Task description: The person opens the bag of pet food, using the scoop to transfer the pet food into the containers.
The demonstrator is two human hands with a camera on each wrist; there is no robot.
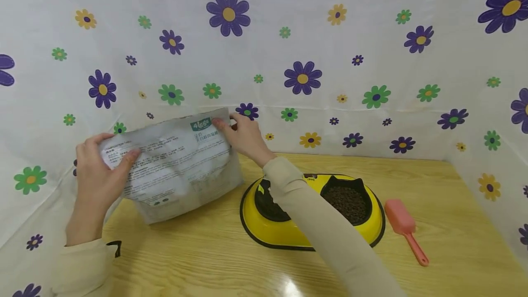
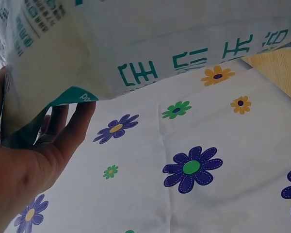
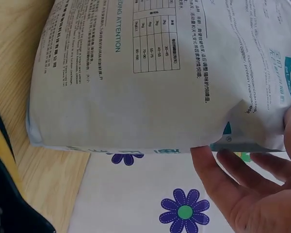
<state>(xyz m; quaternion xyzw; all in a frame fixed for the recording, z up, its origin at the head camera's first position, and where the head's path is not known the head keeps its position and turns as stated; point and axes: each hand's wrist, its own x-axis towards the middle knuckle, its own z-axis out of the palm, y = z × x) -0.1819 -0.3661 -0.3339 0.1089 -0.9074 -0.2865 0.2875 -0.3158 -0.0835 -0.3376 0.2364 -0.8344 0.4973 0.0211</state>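
A white pet food bag (image 1: pixel 181 173) with green print stands tilted at the left of the table, its printed back facing me. My left hand (image 1: pixel 96 178) grips the bag's upper left corner, thumb on the near face and fingers behind. At the upper right corner, my right hand (image 1: pixel 247 139) pinches the bag's edge near the green logo. In the left wrist view, the fingers (image 2: pixel 75 131) curl under the bag's side. The right wrist view shows fingers (image 3: pixel 218 179) behind the bag's edge. What the bag contains is hidden.
A yellow double pet bowl (image 1: pixel 268 233) with a black rim stands right of the bag, partly covered by my right forearm. Brown kibble (image 1: pixel 346 200) fills its cat-shaped right compartment. Further right lies a pink scoop (image 1: pixel 400 217). Flowered white cloth (image 1: pixel 264 49) hangs around the wooden table (image 1: pixel 198 260).
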